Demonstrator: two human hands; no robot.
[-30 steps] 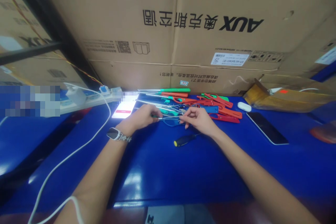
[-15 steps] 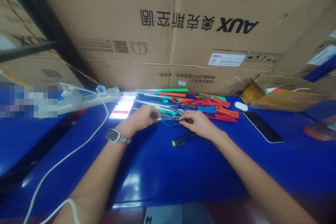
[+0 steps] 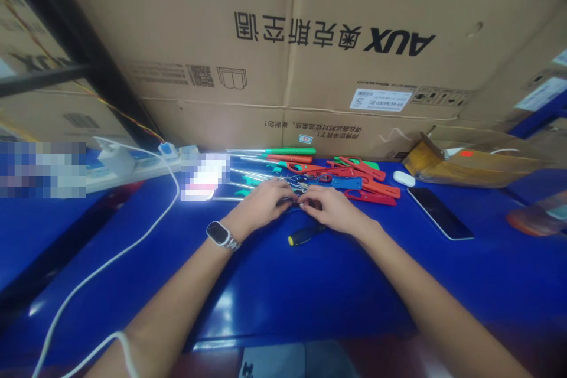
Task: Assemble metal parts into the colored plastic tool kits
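My left hand [image 3: 271,204] and my right hand [image 3: 326,205] meet fingertip to fingertip at the table's far side, both pinched closed. A sliver of a blue lighter body [image 3: 292,209] shows beneath them; whatever tiny piece sits in the fingertips is too small to make out. From under the left hand a thin metal tube [image 3: 227,199] sticks out leftward. Long-nosed lighters and their parts lie just beyond: a green handle [image 3: 295,152], an orange-red one [image 3: 290,159], a blue one [image 3: 348,182], a red one [image 3: 374,197]. Nearer me is a black-and-yellow screwdriver [image 3: 305,235].
A large cardboard box [image 3: 301,82] stands behind the blue table [image 3: 310,301]. A dark phone [image 3: 438,212], a white case [image 3: 404,178] and an opened brown package [image 3: 478,159] are at right. A lit phone [image 3: 204,180], a power strip [image 3: 133,168] and a white cable [image 3: 137,242] are at left.
My left hand has moved right, closing the gap to my right hand, and now covers the part of the metal tube seen between them before. My right hand has barely moved.
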